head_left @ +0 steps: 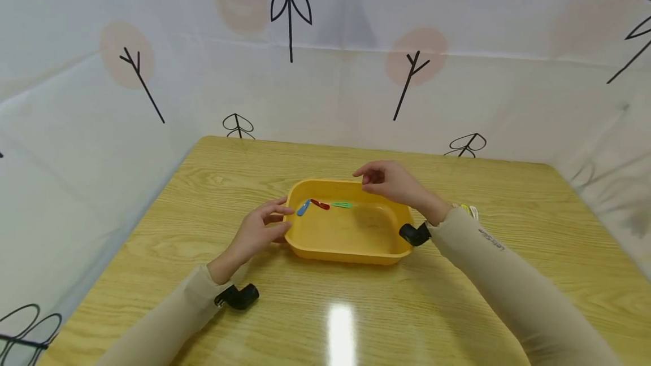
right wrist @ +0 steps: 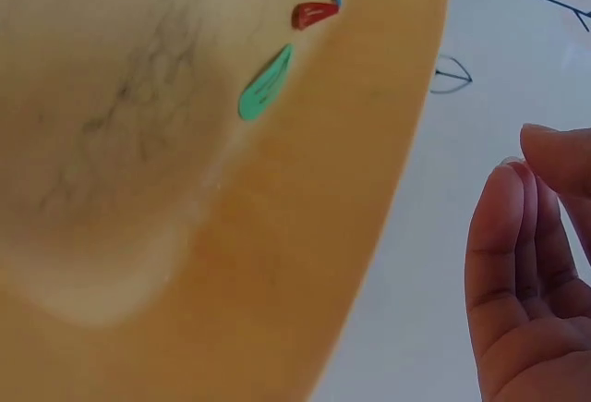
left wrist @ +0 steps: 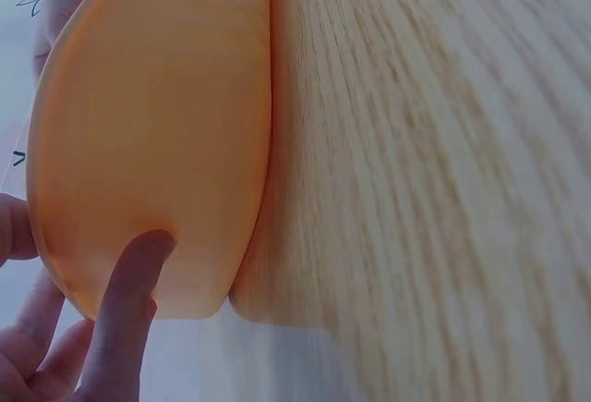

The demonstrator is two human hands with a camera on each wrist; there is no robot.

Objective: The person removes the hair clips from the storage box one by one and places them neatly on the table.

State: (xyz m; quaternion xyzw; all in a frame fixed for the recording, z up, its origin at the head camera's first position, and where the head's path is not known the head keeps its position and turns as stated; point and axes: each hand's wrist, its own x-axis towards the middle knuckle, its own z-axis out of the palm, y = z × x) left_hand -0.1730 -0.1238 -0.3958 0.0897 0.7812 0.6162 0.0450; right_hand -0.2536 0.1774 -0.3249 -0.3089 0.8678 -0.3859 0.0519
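Observation:
A yellow plastic basin (head_left: 335,256) sits on the wooden table, with a blue hair clip (head_left: 303,208), a red hair clip (head_left: 320,204) and a green hair clip (head_left: 341,205) lying in it near the far wall, toward the left. At its left end my left hand (head_left: 259,227) grips the basin, thumb (left wrist: 134,282) against the outer wall and fingers at the rim. Over the far rim, right of the clips, hovers my right hand (head_left: 394,181). Its fingers are loosely bent with the thumb near the fingertips, and nothing shows between them in the right wrist view (right wrist: 526,263).
Small yellow-green and white items (head_left: 470,210) lie on the table (head_left: 549,230) right of the basin, partly hidden behind the right sleeve. A white patterned cloth (head_left: 346,89) hangs along the table's far edge and sides.

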